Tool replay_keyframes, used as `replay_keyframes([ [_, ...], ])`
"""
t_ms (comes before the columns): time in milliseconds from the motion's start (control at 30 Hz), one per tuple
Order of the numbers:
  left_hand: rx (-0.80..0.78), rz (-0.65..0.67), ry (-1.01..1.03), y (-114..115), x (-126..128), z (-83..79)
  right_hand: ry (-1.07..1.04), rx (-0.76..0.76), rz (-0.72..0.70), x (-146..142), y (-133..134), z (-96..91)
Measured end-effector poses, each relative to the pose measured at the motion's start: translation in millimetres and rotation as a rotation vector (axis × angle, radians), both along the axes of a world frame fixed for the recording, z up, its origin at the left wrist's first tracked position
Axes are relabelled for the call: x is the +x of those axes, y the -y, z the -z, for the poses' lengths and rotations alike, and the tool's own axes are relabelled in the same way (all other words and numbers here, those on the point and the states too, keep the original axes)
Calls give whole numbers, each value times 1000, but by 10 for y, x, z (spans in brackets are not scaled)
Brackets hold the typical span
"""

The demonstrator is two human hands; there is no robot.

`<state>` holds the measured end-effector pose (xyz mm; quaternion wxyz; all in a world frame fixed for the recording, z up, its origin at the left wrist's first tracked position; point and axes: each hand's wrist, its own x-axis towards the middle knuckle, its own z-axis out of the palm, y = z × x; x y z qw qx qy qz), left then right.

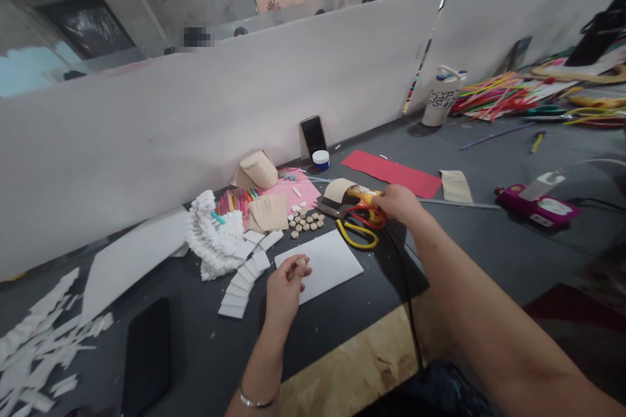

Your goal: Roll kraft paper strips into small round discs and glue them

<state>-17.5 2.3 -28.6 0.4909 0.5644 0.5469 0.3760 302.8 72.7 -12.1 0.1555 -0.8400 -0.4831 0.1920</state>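
Fingers of the left hand pinch a small, light, stiff wooden disc, best held by its rim, over the white card on the desk, while the right hand closes around the yellow glue gun.

Right hand covers rear of yellow tool; tool type not resolvable. Its grip on tool hidden by knuckles. Left hand pinches small round piece, mostly hidden by fingertips; material unclear. Scissors: blades partly under tool and hand. Black slab cut by bottom edge. White scraps run off left edge. Background patch pixel-blurred. Bottle print unreadable.
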Motion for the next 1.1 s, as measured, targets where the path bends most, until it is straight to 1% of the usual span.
replay_keyframes([
  [133,2,11,16,-3,-3,19,0,-53,0,10,62,-24],
  [300,16,16,17,-7,-5,21,-30,-90,7,-45,-14,-20],
  [433,28,19,20,-22,0,36,-130,-120,-12,-36,-83,-25],
  [567,32,21,29,-27,9,46,-155,-104,13,-27,-73,-23],
  [667,36,30,34,-15,10,46,-102,-45,40,-28,-10,-25],
  [767,43,44,39,-3,8,57,-64,55,52,-43,82,-23],
  [967,54,49,49,3,13,93,-170,232,-4,-145,243,-30],
  [1100,52,26,65,7,32,101,-144,333,-28,-154,312,-107],
])
